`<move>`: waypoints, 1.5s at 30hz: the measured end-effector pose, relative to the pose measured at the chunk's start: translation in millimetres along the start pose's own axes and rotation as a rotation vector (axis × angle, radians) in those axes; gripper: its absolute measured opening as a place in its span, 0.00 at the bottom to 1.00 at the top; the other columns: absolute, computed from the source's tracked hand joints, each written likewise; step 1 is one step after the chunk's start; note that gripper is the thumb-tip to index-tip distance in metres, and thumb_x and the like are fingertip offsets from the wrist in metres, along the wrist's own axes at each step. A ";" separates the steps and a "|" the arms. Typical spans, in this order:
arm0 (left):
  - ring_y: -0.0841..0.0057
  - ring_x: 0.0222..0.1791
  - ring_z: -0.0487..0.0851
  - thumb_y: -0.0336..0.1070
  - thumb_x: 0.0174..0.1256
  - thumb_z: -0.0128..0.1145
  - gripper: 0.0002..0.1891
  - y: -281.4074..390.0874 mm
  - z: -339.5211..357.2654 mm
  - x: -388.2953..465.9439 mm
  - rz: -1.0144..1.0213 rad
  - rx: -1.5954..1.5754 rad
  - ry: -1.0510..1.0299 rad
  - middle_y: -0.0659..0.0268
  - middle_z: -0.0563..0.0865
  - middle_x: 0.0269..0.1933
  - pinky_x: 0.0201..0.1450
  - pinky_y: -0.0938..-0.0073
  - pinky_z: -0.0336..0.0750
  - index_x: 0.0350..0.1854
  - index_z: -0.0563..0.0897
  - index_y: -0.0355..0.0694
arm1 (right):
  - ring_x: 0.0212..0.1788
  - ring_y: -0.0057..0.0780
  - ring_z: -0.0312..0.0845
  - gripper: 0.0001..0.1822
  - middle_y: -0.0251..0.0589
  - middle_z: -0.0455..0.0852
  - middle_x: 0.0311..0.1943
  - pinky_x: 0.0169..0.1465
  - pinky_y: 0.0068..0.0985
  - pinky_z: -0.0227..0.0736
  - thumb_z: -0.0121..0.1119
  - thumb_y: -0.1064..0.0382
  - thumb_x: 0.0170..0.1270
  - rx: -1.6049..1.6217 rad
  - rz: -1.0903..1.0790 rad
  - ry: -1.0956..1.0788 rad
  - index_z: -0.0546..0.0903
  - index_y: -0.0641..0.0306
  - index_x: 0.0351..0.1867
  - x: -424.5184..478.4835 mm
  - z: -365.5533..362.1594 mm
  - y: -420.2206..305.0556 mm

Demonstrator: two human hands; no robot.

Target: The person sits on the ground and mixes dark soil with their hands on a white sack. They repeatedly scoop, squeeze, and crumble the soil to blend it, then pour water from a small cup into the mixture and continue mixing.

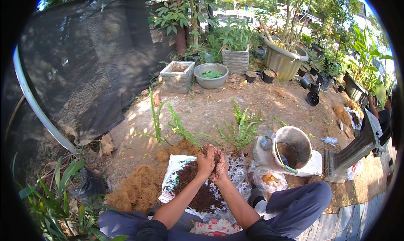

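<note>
My left hand (205,162) and my right hand (220,167) are cupped together around a clump of dark soil (216,159), mostly hidden by the fingers. Wet soil coats both hands. A fern frond (184,131) leans up and left from the top of the clump; whether it is rooted there is hard to tell. Below the hands, dark potting soil (186,181) lies heaped on a white plastic sack (167,185). Tan coconut fibre (139,187) is piled left of the sack. Beyond it stand one upright fern (155,118) and a bushier fern (241,129).
A dirty bucket (292,149) rests on a pale block (311,165) at right, beside a clear plastic bag (270,179). Further right are a tilted grey stand (350,146) and another person's arm (373,106). Planters (178,78) and a basin (210,80) line the back.
</note>
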State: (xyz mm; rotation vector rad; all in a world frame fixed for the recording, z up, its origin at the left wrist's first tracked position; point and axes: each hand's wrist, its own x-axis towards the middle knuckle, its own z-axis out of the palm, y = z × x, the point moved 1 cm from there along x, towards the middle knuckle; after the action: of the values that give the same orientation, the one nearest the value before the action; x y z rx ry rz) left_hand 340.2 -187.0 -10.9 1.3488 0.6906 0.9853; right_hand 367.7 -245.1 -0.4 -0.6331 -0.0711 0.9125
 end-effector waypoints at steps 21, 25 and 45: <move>0.80 0.39 0.81 0.55 0.74 0.43 0.24 38.1 16.7 -10.2 -0.227 -0.415 -0.075 0.66 0.85 0.38 0.48 0.76 0.74 0.42 0.81 0.37 | 0.57 0.34 0.72 0.23 0.47 0.77 0.56 0.62 0.30 0.65 0.50 0.54 0.69 -0.580 -0.813 0.003 0.74 0.71 0.57 -7.9 6.7 -21.8; 0.81 0.37 0.80 0.50 0.74 0.46 0.21 38.6 18.6 -13.7 -0.084 -0.326 -0.093 0.66 0.86 0.37 0.45 0.78 0.74 0.39 0.82 0.34 | 0.58 0.32 0.72 0.25 0.48 0.76 0.57 0.63 0.28 0.64 0.48 0.53 0.70 -0.476 -0.721 -0.011 0.72 0.73 0.59 -13.5 14.0 -16.0; 0.87 0.34 0.76 0.44 0.73 0.51 0.16 30.7 14.6 -12.0 -0.022 -0.306 -0.218 0.72 0.83 0.35 0.39 0.82 0.71 0.40 0.82 0.34 | 0.54 0.31 0.75 0.22 0.42 0.77 0.55 0.60 0.28 0.69 0.44 0.57 0.73 0.105 -0.416 -0.063 0.69 0.70 0.60 7.9 7.9 -23.1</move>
State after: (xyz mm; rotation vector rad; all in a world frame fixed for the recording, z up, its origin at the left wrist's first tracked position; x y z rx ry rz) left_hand 342.1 -206.0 19.6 1.1545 0.3715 0.8705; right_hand 386.6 -245.6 16.9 -0.4678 -0.2027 0.5297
